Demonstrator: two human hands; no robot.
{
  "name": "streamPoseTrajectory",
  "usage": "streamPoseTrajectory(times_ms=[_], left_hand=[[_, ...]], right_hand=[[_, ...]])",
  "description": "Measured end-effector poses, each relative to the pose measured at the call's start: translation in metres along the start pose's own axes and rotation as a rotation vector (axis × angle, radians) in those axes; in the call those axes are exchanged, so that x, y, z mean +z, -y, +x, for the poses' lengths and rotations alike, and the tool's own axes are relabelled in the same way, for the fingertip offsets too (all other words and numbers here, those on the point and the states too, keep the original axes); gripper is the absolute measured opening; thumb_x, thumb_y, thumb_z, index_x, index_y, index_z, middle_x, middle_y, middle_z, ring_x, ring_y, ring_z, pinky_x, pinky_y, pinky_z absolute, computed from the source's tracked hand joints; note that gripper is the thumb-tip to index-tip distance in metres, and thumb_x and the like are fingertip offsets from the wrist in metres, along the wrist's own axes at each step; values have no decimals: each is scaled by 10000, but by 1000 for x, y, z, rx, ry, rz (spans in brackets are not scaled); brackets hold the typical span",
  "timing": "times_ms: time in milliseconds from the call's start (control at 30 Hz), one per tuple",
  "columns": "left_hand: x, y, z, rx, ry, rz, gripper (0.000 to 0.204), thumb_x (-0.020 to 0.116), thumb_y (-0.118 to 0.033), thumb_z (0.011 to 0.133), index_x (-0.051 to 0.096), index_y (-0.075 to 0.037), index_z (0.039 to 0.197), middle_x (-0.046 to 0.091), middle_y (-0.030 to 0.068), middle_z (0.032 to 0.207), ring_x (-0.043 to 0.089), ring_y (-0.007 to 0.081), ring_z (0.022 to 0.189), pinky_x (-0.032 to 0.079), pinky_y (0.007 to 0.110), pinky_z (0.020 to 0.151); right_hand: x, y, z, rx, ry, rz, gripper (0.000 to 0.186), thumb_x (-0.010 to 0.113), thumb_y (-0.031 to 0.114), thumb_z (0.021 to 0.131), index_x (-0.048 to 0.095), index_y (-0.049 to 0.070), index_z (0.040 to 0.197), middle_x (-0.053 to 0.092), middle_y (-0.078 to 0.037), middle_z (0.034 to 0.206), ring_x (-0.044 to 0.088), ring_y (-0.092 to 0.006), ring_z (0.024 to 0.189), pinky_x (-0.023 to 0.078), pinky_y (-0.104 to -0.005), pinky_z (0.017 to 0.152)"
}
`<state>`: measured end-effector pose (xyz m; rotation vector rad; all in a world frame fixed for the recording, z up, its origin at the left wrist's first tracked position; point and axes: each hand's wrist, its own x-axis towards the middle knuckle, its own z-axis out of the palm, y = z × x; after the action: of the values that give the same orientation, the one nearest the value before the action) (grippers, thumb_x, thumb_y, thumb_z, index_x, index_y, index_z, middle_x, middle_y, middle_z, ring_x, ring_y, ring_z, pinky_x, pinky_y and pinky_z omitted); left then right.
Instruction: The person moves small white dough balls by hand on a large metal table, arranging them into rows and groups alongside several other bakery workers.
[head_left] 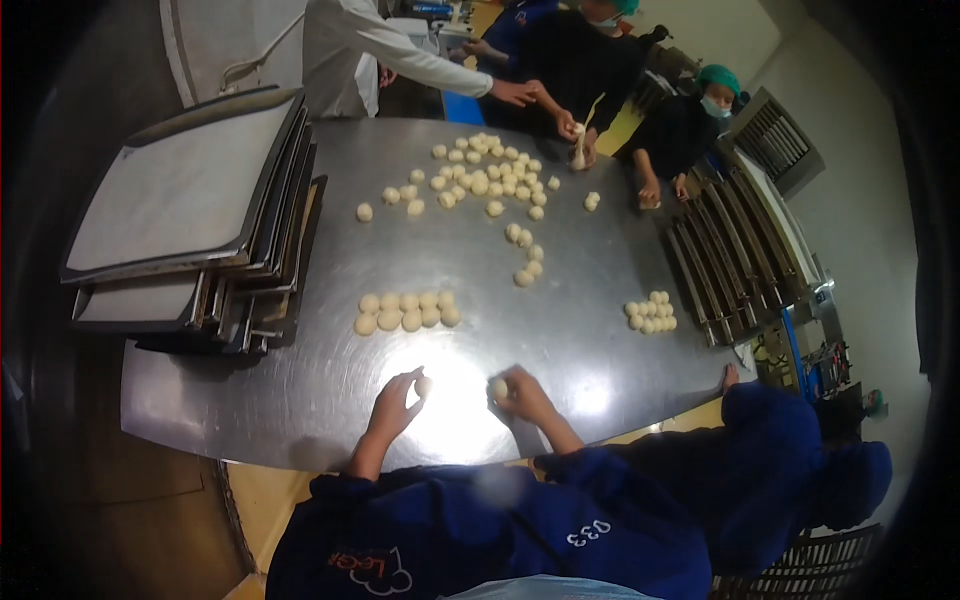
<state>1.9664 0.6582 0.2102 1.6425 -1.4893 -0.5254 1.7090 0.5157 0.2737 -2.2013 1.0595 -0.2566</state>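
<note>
My left hand (393,407) curves around a small pale dough ball (424,387) on the steel tabletop. A second dough ball (499,388) sits at the inner side of my right hand (524,396), whose fingers bend over it. Bright glare lies on the metal between the two hands. Just beyond my left hand, a block of round dough balls (410,318) is lined up in two rows. Farther off, many loose dough balls (480,187) are scattered, with a short string of them (527,255) trailing toward me.
Stacked trays (190,190) stand on the table's left side; more trays (740,250) lean at the right. A smaller dough ball group (650,314) rests near the right edge. Across the table, a co-worker's hands (580,145) hold dough. A person in blue (760,450) is close on my right.
</note>
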Motion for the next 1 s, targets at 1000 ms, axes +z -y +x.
streamPoseTrajectory(times_ms=[1000], left_hand=[[-19, 23, -5, -34, -164, -129, 696, 636, 55, 760, 430, -46, 1418, 434, 188, 1357, 504, 329, 1215, 552, 362, 933]], right_hand=[[52, 62, 67, -93, 242, 7, 445, 783, 229, 756, 645, 91, 1156, 683, -119, 1017, 650, -313, 978, 540, -403, 849]])
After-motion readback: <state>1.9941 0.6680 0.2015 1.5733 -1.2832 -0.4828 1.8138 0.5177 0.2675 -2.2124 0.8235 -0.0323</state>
